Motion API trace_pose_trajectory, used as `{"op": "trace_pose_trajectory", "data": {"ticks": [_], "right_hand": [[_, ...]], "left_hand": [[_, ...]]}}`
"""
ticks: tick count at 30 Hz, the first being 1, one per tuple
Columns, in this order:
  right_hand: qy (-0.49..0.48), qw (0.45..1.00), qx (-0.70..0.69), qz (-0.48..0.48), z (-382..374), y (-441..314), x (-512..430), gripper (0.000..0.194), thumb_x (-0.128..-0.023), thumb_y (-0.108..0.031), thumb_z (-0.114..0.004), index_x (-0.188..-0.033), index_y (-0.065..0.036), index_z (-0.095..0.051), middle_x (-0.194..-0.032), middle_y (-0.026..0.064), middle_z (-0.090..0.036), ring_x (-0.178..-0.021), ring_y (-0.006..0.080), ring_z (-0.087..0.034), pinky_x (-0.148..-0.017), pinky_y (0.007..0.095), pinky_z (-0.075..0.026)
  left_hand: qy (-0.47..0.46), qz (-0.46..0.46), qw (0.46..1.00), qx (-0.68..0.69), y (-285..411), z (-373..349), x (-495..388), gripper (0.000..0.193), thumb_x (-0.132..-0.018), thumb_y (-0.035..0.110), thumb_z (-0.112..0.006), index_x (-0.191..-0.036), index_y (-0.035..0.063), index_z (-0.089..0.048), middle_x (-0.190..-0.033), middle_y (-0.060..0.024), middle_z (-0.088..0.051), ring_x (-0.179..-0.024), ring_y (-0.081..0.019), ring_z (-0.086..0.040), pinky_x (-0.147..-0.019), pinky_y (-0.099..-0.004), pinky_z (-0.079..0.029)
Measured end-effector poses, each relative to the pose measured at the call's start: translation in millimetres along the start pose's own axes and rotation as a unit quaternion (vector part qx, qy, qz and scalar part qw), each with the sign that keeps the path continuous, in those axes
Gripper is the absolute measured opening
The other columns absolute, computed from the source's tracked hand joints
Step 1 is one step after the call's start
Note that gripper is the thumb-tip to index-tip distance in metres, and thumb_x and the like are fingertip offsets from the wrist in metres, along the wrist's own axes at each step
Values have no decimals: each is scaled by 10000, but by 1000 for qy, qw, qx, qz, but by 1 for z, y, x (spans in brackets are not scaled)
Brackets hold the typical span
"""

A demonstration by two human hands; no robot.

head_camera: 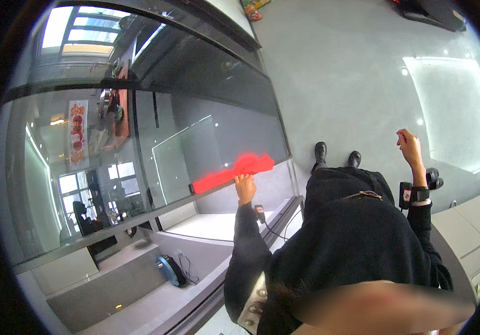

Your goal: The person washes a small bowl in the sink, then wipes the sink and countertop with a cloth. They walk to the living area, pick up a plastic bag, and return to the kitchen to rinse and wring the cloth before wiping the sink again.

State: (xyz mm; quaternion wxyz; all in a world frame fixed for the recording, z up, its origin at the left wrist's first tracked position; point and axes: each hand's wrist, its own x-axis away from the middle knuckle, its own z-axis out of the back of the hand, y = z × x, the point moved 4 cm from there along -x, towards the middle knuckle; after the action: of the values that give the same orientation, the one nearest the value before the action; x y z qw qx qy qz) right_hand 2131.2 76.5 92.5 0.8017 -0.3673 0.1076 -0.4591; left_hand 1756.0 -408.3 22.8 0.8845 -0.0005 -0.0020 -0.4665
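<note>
My left hand (245, 188) is at the edge of a large dark-framed glass door (198, 138), its fingers curled over the frame. Right beside the fingertips, a bright red, elongated thing (217, 180) with a rounded bulge lies along the door's edge; its material is unclear, and whether the fingers also grip it cannot be told. Out to the right, my right hand (409, 146) hangs over the floor with its fingers curled and nothing visible in it. A dark band is on the right wrist. The left palm is hidden.
Grey floor (340, 83) stretches ahead. A blue and black device (171, 270) with a cord lies at the lower left beyond the door. A small black device (260, 213) with a cable is near my left forearm. Dark shoes (434, 179) and pale cabinets (466, 226) are at the right.
</note>
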Motion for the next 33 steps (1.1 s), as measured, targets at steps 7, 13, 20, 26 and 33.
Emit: {"op": "trace_pose_trajectory", "data": {"ticks": [7, 13, 20, 26, 33], "right_hand": [[-3, 1000, -10, 25, -5, -5, 0, 141, -845, -135, -489, -877, -48, -594, -601, 110, -589, -571, 242, -600, -547, 334, -450], [-17, 1000, -16, -11, -11, 7, 5, 143, -840, -136, -495, -889, -47, -596, -616, 111, -595, -580, 240, -600, -551, 335, -452], [-21, 999, 19, -27, -18, 17, 13, 182, -820, -146, -487, -923, -54, -605, -746, 152, -620, -719, 311, -611, -644, 381, -473], [-21, 997, 71, 9, -19, 6, 8, 206, -848, -210, -470, -911, -62, -598, -827, 185, -614, -781, 359, -594, -676, 434, -474], [-4, 998, 34, 57, -17, 5, 1, 161, -843, -148, -472, -910, -52, -582, -789, 167, -615, -736, 342, -599, -645, 423, -472]], "left_hand": [[-66, 61, 995, -39, 10, 0, 71, 70, -672, 97, -544, -684, 103, -612, -774, -57, -611, -860, -238, -539, -814, -419, -323], [-79, 120, 978, -154, -6, -37, 127, 148, -732, 168, -535, -674, 76, -635, -737, -134, -626, -782, -303, -580, -833, -496, -311], [-400, 160, 878, -210, -17, -55, 182, 188, -735, 202, -545, -836, 65, -626, -873, -96, -642, -839, -253, -609, -848, -427, -375], [-394, 347, 845, -97, 1, -31, 203, 181, -748, 191, -548, -838, 61, -636, -920, -123, -643, -830, -248, -627, -792, -446, -423], [-415, 295, 850, 134, 29, -41, 186, 162, -775, 153, -523, -868, 53, -611, -884, -118, -634, -781, -230, -618, -723, -406, -440]]}}
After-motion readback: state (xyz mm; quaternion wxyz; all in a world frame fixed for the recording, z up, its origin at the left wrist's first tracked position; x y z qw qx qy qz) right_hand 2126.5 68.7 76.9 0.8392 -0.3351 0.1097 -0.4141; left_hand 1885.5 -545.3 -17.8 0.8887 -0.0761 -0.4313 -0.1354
